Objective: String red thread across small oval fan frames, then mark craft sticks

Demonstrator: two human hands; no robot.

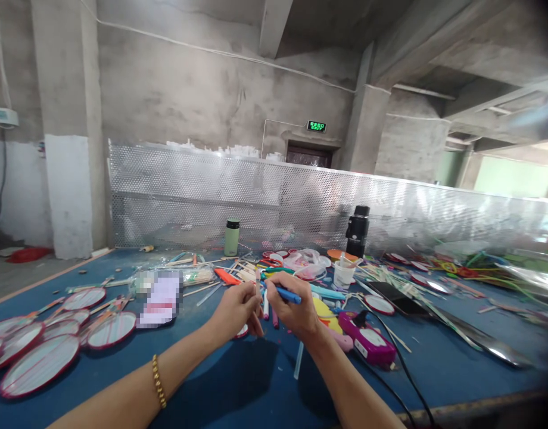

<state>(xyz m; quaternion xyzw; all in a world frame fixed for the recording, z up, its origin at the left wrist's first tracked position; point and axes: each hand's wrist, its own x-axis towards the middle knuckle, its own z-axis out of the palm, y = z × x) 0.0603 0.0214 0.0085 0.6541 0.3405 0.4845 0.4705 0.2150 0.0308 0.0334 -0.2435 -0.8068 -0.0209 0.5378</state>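
Over the middle of the blue table, my left hand (240, 310) is closed in a pinch on a thin pale strip (258, 285) standing up from its fingers; its exact kind is unclear. Close beside it on the right, my right hand (298, 304) grips a blue pen-like tool (287, 294), its tip hidden near the left fingers. Beyond the hands lie an orange tool (227, 276) and several wooden sticks. Pink and white markers (274, 316) rest just under the hands. A yellow round piece (326, 316) lies right of my right hand.
Several round red-rimmed discs (41, 366) on sticks cover the left side. A purple device (367, 338) with a black cable, a phone (397, 298) and a white cup (343, 274) stand or lie rightward. Behind are a green bottle (232, 238), a black flask (358, 231) and a perforated metal screen (189, 179).
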